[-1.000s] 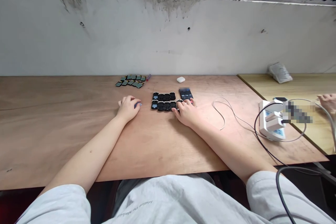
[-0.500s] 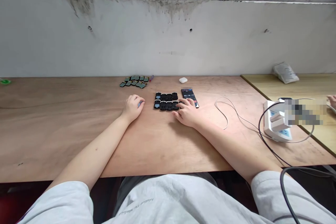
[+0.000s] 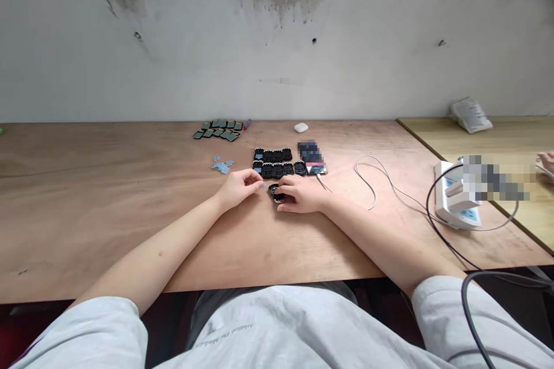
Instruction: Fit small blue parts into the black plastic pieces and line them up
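Observation:
My left hand [image 3: 240,189] pinches a small pale-blue piece [image 3: 264,185] between thumb and fingertips. It is right beside a small black plastic casing [image 3: 273,191], whose inner side faces up. My right hand [image 3: 300,193] grips that casing from the right, with fingers over its edge. Several similar black casings [image 3: 272,170] lie in two rows just beyond my hands; the leftmost one in each row has a bluish piece in it. Behind my left hand a loose group of light-blue pieces [image 3: 222,166] lies on the table.
Several flat parts with greenish faces [image 3: 219,131] lie at the back, beside a screwdriver [image 3: 247,124]. A phone [image 3: 312,160] with a white cable and a small white case [image 3: 300,127] are near. On the right are a power strip [image 3: 456,202], cables and another person's hand [image 3: 546,161].
My right hand has drawn one casing out of the front row toward me. My left hand has moved right from the blue pieces, uncovering them, with one small piece in its fingers.

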Tool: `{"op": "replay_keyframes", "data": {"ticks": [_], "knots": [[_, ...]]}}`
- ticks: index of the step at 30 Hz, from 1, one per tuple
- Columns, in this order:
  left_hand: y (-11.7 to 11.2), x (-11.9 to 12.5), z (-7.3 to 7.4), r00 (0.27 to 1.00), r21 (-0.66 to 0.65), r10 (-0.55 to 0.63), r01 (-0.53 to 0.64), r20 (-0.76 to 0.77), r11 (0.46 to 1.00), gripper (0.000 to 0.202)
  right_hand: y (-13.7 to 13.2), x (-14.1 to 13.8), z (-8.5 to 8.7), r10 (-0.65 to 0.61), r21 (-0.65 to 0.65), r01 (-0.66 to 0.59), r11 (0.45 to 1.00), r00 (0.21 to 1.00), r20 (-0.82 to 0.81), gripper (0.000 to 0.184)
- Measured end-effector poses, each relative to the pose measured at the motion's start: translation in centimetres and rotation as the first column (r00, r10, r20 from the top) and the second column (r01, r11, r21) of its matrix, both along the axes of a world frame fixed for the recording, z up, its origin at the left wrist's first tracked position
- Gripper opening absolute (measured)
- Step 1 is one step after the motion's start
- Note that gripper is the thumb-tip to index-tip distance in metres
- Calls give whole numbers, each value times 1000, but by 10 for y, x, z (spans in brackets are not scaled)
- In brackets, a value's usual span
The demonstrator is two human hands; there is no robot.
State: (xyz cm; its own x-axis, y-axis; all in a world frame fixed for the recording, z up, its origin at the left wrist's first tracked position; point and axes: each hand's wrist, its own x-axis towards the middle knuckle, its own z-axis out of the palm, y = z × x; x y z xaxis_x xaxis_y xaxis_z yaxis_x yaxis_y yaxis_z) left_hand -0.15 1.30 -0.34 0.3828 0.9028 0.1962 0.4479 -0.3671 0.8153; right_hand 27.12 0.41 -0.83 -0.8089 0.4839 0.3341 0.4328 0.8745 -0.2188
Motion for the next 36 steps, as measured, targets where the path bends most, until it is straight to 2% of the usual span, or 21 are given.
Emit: {"op": "replay_keyframes", "data": {"ticks": [3, 8, 14, 18, 21, 25, 30, 36], "knots": [[-4, 1, 3, 996, -4, -59, 59, -67, 998, 34, 0, 1, 0, 13, -15, -14, 1000, 999, -39, 41], [0, 1, 1, 998, 48, -11, 14, -66, 999, 29, -3, -3, -1, -39, 41, 40, 998, 999, -12, 48], [-3, 4, 3, 997, 28, 5, -3, -71, 1000, 28, -2, -8, -8, 14, -35, -18, 999, 993, -114, 18], [-6, 8, 1, 995, -5, -62, 62, -83, 998, 24, 0, -6, -13, -48, -111, 31, 993, 987, -154, 15], [-6, 13, -1, 994, 51, -97, 100, -59, 994, 22, 1, -6, -14, -63, -148, 41, 988, 987, -145, 12], [-6, 19, -4, 997, 84, -50, 54, -59, 995, 18, 1, -6, -13, -67, -168, 42, 985, 987, -144, 10], [-7, 23, -9, 998, 27, -8, 10, -68, 1000, 16, 0, -6, -12, -60, -163, 37, 986, 988, -143, 9], [-12, 25, -10, 983, 219, -33, 72, -179, 973, 14, 1, -6, -13, -73, -168, 49, 985, 987, -144, 13]]}}
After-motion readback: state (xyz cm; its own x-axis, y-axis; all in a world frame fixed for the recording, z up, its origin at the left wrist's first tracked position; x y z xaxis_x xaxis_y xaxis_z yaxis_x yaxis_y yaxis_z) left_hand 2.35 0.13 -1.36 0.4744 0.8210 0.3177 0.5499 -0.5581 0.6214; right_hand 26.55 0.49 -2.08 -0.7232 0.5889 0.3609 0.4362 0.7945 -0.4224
